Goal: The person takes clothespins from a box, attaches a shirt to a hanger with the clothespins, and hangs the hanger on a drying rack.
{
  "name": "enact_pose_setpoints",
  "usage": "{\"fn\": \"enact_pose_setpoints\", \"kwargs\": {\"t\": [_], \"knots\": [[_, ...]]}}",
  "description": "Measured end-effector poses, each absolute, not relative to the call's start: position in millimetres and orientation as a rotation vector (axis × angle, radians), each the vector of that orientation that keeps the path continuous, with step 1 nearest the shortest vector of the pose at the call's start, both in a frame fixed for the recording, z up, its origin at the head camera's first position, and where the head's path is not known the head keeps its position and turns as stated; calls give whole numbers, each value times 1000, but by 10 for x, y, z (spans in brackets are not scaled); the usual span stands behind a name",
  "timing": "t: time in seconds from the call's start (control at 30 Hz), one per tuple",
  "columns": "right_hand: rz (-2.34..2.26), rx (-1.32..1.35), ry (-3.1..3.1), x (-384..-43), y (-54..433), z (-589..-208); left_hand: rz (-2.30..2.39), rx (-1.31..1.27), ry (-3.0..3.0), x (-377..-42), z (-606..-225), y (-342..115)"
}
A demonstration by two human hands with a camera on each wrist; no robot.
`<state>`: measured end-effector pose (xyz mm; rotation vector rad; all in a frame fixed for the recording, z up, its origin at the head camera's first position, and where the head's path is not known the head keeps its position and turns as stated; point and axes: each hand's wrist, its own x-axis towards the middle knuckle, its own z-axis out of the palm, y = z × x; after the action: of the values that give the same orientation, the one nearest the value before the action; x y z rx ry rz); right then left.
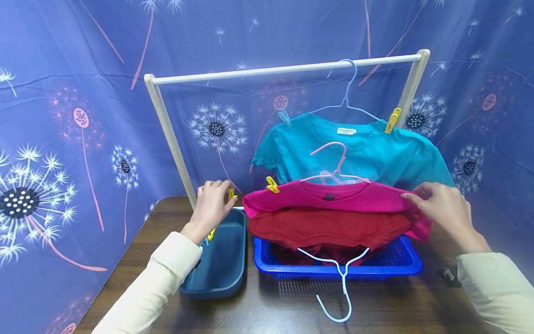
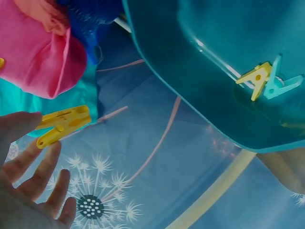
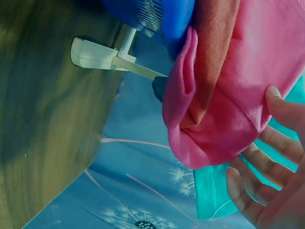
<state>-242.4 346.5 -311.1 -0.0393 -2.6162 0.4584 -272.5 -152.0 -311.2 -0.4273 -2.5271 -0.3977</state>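
My left hand (image 1: pixel 210 204) pinches a yellow clothespin (image 2: pixel 71 119) between thumb and fingers, just left of the pink shirt (image 1: pixel 333 197) and over the teal bin (image 1: pixel 223 293). At the shirt's right shoulder is my right hand (image 1: pixel 446 208), its thumb on the front and its fingers behind the cloth. The shirt is on a pink hanger (image 1: pixel 343 162), whose hook stands below the rod. Another yellow clothespin (image 1: pixel 272 184) grips the shirt's left shoulder. A dark red garment (image 1: pixel 329 228) lies against the pink shirt's front, above the blue basket (image 1: pixel 333 270).
Behind, a turquoise shirt (image 1: pixel 371 157) hangs by a blue hanger (image 1: pixel 347 95) from the rack's white rod (image 1: pixel 250 72), with a clothespin at each shoulder. In front, a white hanger (image 1: pixel 344 283) sticks out past the basket. The bin contains yellow and light-blue clothespins (image 2: pixel 282 85).
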Motion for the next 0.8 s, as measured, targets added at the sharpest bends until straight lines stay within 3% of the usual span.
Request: {"fn": "enact_pose_setpoints", "kwargs": {"t": [0.8], "knots": [[449,-64,-2565,-2412,3458,-3129,-547,-626,-2239,-2606,-2635,-1004]]}}
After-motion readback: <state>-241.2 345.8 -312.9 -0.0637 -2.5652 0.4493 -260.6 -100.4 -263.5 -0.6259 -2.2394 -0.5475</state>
